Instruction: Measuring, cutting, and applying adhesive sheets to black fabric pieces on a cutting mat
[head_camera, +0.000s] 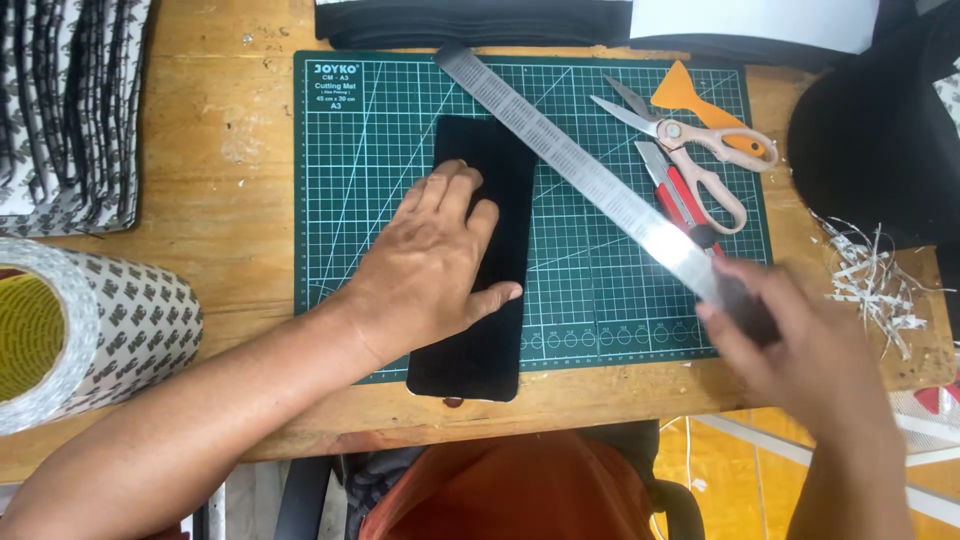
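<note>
Pressing a black strip flat on the green cutting mat while a steel ruler is being lifted.

The strip is being pinned under the spread left hand; it looks thin, light and bendable, best held flat-palmed. The ruler's near end is being pinched by the blurred right hand. No containers are being seen.

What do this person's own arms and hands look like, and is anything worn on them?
Both are bare: the left hand and right hand show no gloves, rings or watch, and both forearms show no sleeves in view. The right hand looks blurred.
</note>
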